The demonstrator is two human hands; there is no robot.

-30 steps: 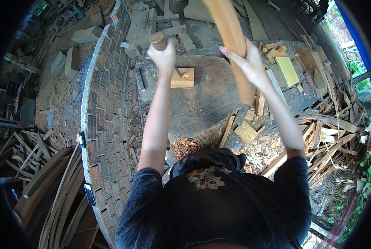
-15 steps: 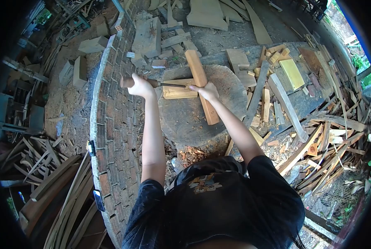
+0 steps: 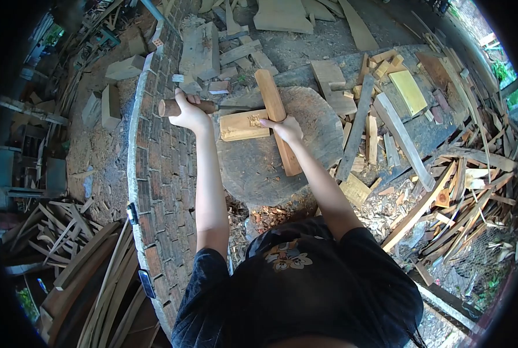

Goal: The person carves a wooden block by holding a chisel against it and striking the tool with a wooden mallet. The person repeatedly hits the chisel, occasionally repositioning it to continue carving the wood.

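The pale rectangular wood block (image 3: pixel 240 126), roughly gouged near its right end, lies on the round stump (image 3: pixel 253 171). The left hand (image 3: pixel 191 116) grips the wood-handled chisel (image 3: pixel 210 107); the right hand (image 3: pixel 288 129) clasps the orange-brown bar (image 3: pixel 271 95).

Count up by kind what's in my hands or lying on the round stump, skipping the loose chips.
Chisel, in the left hand: 1
Wooden club, in the right hand: 1
Partly carved block, on the stump: 1
Total: 3
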